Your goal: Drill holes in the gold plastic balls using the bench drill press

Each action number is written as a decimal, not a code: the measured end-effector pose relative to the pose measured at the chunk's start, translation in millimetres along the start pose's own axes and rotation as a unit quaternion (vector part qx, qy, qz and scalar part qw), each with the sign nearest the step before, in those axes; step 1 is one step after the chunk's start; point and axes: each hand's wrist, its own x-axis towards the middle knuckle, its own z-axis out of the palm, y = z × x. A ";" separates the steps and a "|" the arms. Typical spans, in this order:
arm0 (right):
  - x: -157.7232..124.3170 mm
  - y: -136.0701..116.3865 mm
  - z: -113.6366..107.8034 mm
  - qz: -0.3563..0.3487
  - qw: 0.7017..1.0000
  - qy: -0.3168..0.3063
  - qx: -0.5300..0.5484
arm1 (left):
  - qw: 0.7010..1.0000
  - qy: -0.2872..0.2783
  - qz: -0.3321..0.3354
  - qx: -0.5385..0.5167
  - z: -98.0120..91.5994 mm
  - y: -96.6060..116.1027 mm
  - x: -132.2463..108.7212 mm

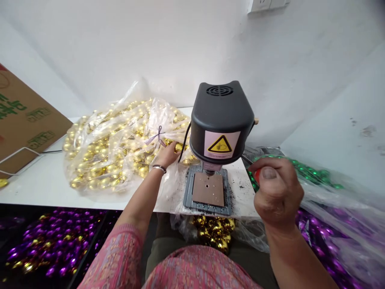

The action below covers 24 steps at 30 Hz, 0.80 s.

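Observation:
My right hand (278, 188) is closed around the red knob (258, 176) on the lever of a small black bench drill press (221, 108). Below the drill's chuck (209, 171), a brown square board (208, 190) with a small hole lies on the grey base (188, 196). My left hand (169, 155) reaches into the mouth of a clear plastic bag (132, 136) full of shiny gold balls. Its fingertips are at a gold ball (178, 147), partly hidden among balls and plastic, so their grip is unclear.
A purple tie (159, 135) is on the bag. A cardboard box (27, 124) stands at the left. Below the table are purple balls (60, 241) mixed with gold ones. Faceted gold balls (217, 230) lie at my lap. Bagged green balls (313, 172) and purple balls (321, 241) are at right.

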 end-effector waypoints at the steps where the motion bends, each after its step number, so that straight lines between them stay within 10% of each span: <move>1: -0.4 0.2 0.1 -0.004 1.000 0.002 0.003 | 1.000 0.002 -0.017 -0.014 -8.0 -0.7 -10.2; 7: -6.0 2.4 1.7 -0.014 1.000 0.010 0.013 | 0.937 -0.047 -0.067 -0.339 -46.8 11.5 -110.3; 12: -10.3 2.6 4.2 0.003 1.000 0.017 0.016 | 0.831 -0.107 -0.133 -0.529 -18.3 34.9 -161.0; 19: -7.0 -4.8 3.6 -0.008 1.000 0.004 0.030 | 0.946 -0.120 -0.081 -0.290 32.9 38.1 -161.0; 24: -6.3 -5.7 3.5 -0.020 0.999 -0.001 0.048 | 0.972 -0.122 -0.066 -0.187 42.0 39.8 -155.2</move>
